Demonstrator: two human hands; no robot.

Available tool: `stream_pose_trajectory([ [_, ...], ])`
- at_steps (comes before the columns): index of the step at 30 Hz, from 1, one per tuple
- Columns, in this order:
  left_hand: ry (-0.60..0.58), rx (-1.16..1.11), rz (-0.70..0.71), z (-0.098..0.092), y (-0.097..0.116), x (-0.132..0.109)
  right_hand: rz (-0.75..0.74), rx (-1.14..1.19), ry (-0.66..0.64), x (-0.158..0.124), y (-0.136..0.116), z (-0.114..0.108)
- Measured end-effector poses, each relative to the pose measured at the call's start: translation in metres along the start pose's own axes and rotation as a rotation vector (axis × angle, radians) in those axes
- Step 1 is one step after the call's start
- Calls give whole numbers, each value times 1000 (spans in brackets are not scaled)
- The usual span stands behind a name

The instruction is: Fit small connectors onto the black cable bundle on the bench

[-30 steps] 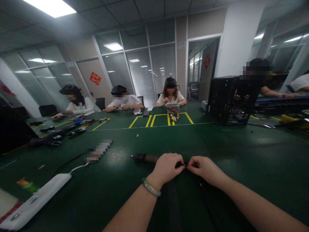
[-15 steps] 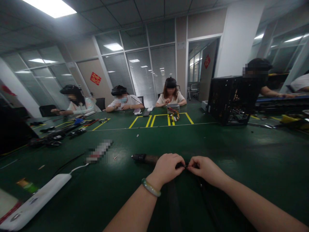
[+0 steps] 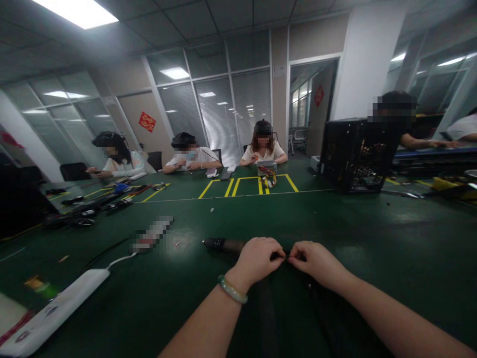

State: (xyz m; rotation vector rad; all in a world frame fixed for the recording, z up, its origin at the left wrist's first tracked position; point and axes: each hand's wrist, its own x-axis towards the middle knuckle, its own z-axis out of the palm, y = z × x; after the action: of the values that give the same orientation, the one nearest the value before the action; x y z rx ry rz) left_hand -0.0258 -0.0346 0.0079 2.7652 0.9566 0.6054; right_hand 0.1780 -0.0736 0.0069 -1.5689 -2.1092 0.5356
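Both of my hands meet fingertip to fingertip above the green table. My left hand (image 3: 260,258), with a jade-coloured bangle (image 3: 232,290) on its wrist, pinches something small and dark. Opposite it, my right hand (image 3: 316,262) pinches at the same spot; the piece between the fingertips is too small to name. Partly behind my left hand lies a dark tool with a black chuck-like tip (image 3: 214,243), pointing left; its other end is hidden. Dark strap-like shapes (image 3: 269,313) run along the table below my hands, hard to make out.
A white power strip (image 3: 63,311) lies at the left front, its cord running to a blurred-out object (image 3: 153,233). A black computer case (image 3: 352,154) stands at the back right. Across the table sit several people, one behind a power supply with loose cables (image 3: 267,171). Black parts (image 3: 87,211) lie far left.
My hands stay almost in place, still pinched together, with only a slight shift of the fingers. Across the table, the people's hands have moved a little.
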Motion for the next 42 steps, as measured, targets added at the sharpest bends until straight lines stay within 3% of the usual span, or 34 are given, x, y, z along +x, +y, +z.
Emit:
stream_pose_trajectory([
  [18,-7,3,0,-3,5,0,132,167,-93,-1,3,1],
  [42,-6,27,-25,-5,7,-1,153,219,-110,-1,8,3],
])
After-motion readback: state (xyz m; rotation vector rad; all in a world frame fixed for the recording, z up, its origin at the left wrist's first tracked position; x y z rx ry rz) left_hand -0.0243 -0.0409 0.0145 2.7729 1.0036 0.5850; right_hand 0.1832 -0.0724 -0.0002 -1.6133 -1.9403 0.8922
